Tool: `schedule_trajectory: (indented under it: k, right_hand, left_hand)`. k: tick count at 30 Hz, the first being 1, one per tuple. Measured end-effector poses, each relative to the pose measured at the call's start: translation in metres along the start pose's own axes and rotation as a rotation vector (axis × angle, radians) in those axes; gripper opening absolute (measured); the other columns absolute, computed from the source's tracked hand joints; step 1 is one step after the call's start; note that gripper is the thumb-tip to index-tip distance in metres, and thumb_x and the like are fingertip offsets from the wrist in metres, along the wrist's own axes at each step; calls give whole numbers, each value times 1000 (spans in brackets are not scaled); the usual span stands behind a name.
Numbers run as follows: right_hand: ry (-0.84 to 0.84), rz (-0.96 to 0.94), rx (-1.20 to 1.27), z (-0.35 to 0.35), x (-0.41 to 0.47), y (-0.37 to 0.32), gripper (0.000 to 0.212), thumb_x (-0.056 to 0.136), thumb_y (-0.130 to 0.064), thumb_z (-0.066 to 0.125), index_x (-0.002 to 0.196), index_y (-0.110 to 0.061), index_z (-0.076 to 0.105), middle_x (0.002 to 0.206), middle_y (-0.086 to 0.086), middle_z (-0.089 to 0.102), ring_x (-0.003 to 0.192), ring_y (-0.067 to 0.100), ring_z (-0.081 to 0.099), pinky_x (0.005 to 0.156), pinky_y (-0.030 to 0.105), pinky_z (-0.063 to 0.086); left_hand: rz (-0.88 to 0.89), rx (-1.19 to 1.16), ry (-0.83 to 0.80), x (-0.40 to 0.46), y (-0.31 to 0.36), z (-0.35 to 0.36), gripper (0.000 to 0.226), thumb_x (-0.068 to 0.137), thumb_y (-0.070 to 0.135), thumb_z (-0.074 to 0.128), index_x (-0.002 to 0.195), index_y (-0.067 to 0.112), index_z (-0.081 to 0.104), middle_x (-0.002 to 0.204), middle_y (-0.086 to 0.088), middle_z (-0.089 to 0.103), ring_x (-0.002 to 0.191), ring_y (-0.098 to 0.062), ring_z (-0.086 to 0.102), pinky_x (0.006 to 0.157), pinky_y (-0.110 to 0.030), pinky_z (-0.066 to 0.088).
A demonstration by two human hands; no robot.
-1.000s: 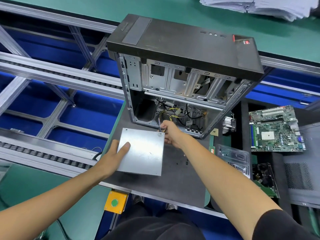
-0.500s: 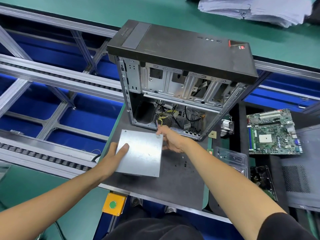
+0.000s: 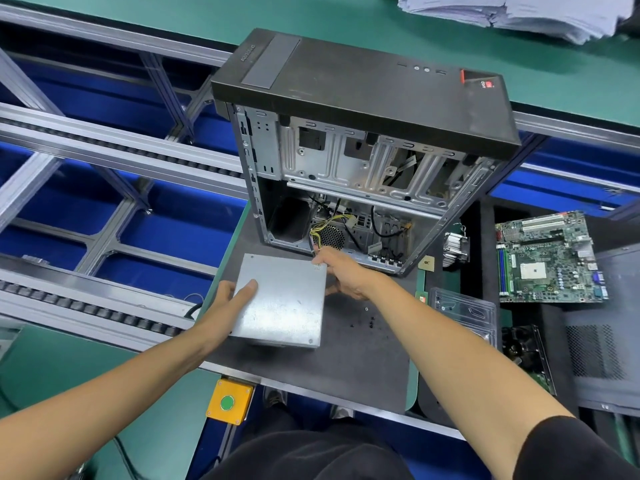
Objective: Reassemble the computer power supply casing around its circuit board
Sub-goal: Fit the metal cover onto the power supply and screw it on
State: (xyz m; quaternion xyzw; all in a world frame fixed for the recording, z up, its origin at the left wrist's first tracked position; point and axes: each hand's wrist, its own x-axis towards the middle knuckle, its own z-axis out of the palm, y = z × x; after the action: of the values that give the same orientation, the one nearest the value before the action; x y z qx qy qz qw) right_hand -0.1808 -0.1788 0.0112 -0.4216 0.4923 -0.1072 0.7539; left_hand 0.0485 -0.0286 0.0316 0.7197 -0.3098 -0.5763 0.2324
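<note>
The grey metal power supply box lies flat on the dark work mat, its plain cover facing up. My left hand grips its near left edge, thumb on top of the cover. My right hand holds the far right corner of the box, fingers curled over the edge by the cable exit. Yellow and black cables run from there into the open computer case, which stands just behind the box. The circuit board inside the box is hidden.
A motherboard and a heatsink lie to the right, with a clear plastic tray and a black side panel nearer. Small screws are scattered on the mat. Conveyor rails run at left. A yellow button box sits at the mat's front edge.
My right hand let go of the cables at the case opening and came down onto the box's far right corner. The left hand kept its grip; the box barely shifted.
</note>
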Motion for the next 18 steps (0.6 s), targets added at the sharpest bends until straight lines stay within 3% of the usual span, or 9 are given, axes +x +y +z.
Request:
schedule_trajectory:
  k: [3,6,10,12,13,16,18]
  right_hand:
    - [5,-11,-33,1,4,2,20,84,-29,57,100,-18,51,122,14,52,111,26,51,68,40,55]
    - [25,-22,-48,1,8,5,23,85,-29,58,104,-17,52,140,18,45,110,23,51,76,48,55]
    - [14,-26,-70,1,8,4,30,76,-38,59,97,-17,52,121,20,56,109,28,55,76,52,57]
    - [21,-49,-72,2,8,3,22,77,-37,58,91,-20,56,128,25,54,108,36,59,68,49,57]
    - [23,-61,-70,2,8,4,16,77,-37,58,83,-23,58,121,27,57,104,37,59,66,48,57]
    - [24,-62,-82,2,7,3,18,75,-38,60,82,-23,52,92,11,60,93,32,58,65,48,56]
    - [8,-63,-124,1,5,2,30,70,-38,64,91,-20,51,79,0,59,83,26,58,62,39,54]
  left_hand:
    - [15,-51,23,3,-7,1,61,62,100,50,106,58,43,126,12,58,117,-17,60,109,-52,44]
    - [15,-42,30,5,-11,2,70,64,99,47,117,54,41,130,13,56,120,-17,57,111,-53,41]
    - [9,-65,56,5,-10,6,67,65,98,45,112,51,43,123,12,58,114,-14,59,100,-42,45]
    - [6,-99,77,6,-8,10,63,68,94,45,111,48,44,117,11,60,108,-13,60,87,-33,45]
    - [10,-106,81,6,-8,11,60,73,92,45,111,45,44,116,10,61,108,-12,60,85,-32,44]
    - [39,-81,90,9,-11,12,55,88,83,40,120,39,43,118,9,59,108,-11,59,90,-35,43]
    - [41,-74,102,9,-13,13,61,88,82,39,126,34,41,117,9,58,107,-11,58,90,-35,41]
